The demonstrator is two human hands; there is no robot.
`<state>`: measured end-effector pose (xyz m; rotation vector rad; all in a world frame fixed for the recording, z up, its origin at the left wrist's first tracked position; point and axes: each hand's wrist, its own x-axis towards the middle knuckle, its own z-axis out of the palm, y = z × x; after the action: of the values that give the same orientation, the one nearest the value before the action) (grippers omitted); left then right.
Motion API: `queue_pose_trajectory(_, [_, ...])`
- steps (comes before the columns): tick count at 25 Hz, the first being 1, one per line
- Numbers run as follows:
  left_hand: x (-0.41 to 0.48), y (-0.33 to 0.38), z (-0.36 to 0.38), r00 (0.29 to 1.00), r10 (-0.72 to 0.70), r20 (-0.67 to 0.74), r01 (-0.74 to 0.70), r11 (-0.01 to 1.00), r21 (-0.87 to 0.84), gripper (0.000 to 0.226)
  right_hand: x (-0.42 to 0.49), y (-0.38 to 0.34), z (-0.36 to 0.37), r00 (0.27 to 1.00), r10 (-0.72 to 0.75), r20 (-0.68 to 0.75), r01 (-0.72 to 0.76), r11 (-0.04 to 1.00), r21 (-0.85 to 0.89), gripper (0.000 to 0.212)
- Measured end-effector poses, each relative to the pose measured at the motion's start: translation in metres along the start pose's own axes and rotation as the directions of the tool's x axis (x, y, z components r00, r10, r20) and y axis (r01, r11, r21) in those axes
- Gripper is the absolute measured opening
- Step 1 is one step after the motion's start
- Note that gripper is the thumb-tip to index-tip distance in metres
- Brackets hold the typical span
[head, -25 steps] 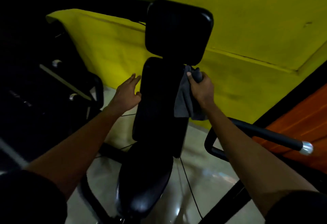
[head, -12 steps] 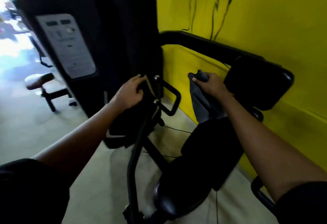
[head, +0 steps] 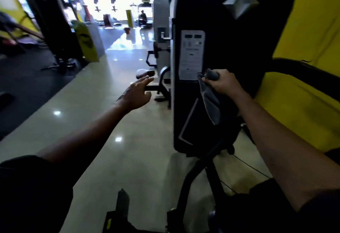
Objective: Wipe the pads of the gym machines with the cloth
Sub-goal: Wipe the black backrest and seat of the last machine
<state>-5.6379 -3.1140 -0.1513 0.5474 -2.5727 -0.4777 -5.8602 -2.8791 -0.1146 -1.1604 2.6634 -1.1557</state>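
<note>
While the left hand (head: 137, 95) stretches out over the pale floor (head: 128, 150) with fingers straight and spread, holding nothing, the right hand (head: 223, 83) is curled tight round the grey cloth (head: 210, 102), well apart from its partner. The cloth hangs down from that fist in front of the tall black machine housing (head: 230, 48), its bunched top just beside the white instruction label (head: 191, 56). Beyond the left fingertips sits a small brown pad (head: 144, 72) on the next machine, and the yellow wall (head: 312, 30) runs along the right.
</note>
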Motion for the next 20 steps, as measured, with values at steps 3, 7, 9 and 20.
queue_pose_trajectory(3, [-0.038, -0.048, -0.06, 0.988, -0.131, -0.082, 0.137, 0.988, 0.068, 0.063, 0.017, -0.073, 0.049, 0.984, -0.145, 0.105, 0.142, 0.989, 0.035, 0.029])
queue_pose_trajectory(7, [-0.096, -0.097, -0.133, 0.94, -0.29, -0.179, 0.316, 0.938, 0.141, 0.06, 0.032, -0.152, 0.113, 0.935, -0.283, 0.216, 0.276, 0.959, 0.061, 0.043])
queue_pose_trajectory(9, [-0.133, -0.114, -0.168, 0.896, -0.369, -0.247, 0.414, 0.895, 0.168, 0.058, 0.032, -0.192, 0.143, 0.895, -0.357, 0.269, 0.337, 0.934, 0.118, 0.048])
queue_pose_trajectory(20, [-0.384, -0.112, -0.283, 0.5, -0.689, -0.524, 0.849, 0.51, 0.139, 0.062, -0.057, -0.377, 0.28, 0.504, -0.751, 0.426, 0.651, 0.655, 0.384, 0.037])
